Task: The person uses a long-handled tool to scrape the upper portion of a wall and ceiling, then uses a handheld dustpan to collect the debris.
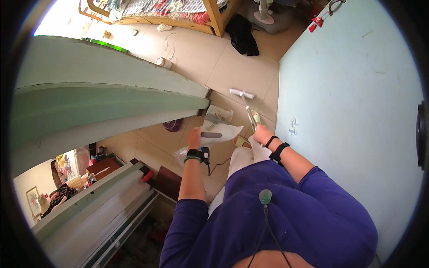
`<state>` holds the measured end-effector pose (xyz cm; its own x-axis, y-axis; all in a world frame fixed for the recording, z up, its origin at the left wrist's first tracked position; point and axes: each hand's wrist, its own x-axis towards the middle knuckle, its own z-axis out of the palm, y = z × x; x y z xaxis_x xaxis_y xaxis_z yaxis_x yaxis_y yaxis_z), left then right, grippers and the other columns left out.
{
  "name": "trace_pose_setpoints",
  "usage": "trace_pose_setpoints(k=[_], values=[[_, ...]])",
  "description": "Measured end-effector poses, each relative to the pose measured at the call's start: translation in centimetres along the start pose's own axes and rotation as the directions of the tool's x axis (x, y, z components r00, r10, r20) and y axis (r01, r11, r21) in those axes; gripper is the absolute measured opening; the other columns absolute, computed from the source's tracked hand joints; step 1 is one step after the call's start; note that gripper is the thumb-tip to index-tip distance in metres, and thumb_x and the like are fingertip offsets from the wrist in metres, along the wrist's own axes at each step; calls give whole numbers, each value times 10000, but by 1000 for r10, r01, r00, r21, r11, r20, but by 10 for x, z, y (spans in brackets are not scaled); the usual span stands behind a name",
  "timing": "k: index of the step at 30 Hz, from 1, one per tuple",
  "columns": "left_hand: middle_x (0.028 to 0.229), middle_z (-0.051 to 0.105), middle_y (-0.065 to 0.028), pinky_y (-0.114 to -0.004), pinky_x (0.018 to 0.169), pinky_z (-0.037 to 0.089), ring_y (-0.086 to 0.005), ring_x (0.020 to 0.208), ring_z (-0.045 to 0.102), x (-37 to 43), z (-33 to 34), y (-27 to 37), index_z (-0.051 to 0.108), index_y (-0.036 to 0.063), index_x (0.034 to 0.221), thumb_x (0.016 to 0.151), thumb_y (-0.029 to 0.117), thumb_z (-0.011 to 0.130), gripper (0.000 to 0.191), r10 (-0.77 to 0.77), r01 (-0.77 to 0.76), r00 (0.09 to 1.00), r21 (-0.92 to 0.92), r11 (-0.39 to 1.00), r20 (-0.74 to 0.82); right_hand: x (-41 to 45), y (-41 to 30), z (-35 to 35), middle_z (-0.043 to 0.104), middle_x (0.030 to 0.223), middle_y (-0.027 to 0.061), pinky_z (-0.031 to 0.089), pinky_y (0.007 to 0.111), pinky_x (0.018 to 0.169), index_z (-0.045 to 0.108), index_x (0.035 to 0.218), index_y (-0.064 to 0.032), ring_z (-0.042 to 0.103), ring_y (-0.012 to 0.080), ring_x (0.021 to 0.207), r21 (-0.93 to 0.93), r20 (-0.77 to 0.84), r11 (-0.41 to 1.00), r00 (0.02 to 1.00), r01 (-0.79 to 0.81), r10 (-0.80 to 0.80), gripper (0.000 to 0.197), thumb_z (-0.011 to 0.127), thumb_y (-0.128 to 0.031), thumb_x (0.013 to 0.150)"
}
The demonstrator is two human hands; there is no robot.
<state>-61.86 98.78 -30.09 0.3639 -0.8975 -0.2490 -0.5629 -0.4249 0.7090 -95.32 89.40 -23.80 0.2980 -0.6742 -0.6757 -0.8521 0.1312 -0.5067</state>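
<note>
My right hand (pixel 263 134) is closed around the grey-and-white handle of a long-handled roller (pixel 242 93). Its pale roller head lies at the tiled floor, ahead of my slippered feet. In my left hand (pixel 194 138) is a flat grey handle (pixel 211 135), its rounded end pointing right. Just beyond it sits a pale dustpan-like tray (pixel 219 114) with some dark bits in it; whether the handle joins this tray I cannot tell. White plastic sheeting or a bag (pixel 226 130) spreads under the handle, and clear plastic (pixel 181 153) hangs near my left wrist.
A pale blue door or wall panel (pixel 335 93) rises close on my right. The green-white door frame (pixel 117 97) stands on my left. Farther off are a wooden bed (pixel 214 16), black cloth (pixel 242 35), a fan base (pixel 264 16) and a paper-roll-like cylinder (pixel 163 62) on the floor.
</note>
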Motion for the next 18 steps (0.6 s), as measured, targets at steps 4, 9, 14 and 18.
trace_pose_setpoints(k=[4, 9, 14, 18], values=[[635, 502, -203, -432, 586, 343, -341, 604, 487, -1, -10, 1, 507, -25, 697, 789, 259, 442, 306, 45, -45, 998, -25, 999, -32, -30, -35, 14, 554, 519, 130, 418, 356, 341, 560, 717, 16, 551, 246, 394, -87, 170, 992, 982, 96, -80, 75, 523, -49, 728], [685, 530, -229, -450, 602, 351, -408, 670, 499, -7, -9, 15, 512, -27, 693, 798, 207, 433, 269, 195, -193, 981, 71, 979, -15, -42, 17, 16, 543, 516, 89, 432, 298, 363, 557, 824, 12, 534, 175, 387, 179, 336, 984, 938, 23, -83, 127, 540, -104, 776], [677, 532, -194, -396, 598, 366, -290, 643, 520, -18, -8, 18, 524, -24, 715, 780, 217, 464, 257, 57, -57, 998, -133, 989, -2, -116, -7, -39, 556, 545, 91, 440, 272, 380, 549, 950, 41, 535, 143, 405, 330, 322, 937, 947, -115, 2, 205, 545, -104, 805], [656, 497, -135, -356, 599, 366, -203, 637, 471, -27, -2, 39, 504, -20, 730, 785, 207, 472, 236, -31, 41, 999, -320, 947, 36, -160, -25, -99, 572, 567, 80, 448, 262, 402, 560, 978, 20, 545, 128, 437, 283, 274, 949, 960, -142, 62, 211, 542, -106, 809]])
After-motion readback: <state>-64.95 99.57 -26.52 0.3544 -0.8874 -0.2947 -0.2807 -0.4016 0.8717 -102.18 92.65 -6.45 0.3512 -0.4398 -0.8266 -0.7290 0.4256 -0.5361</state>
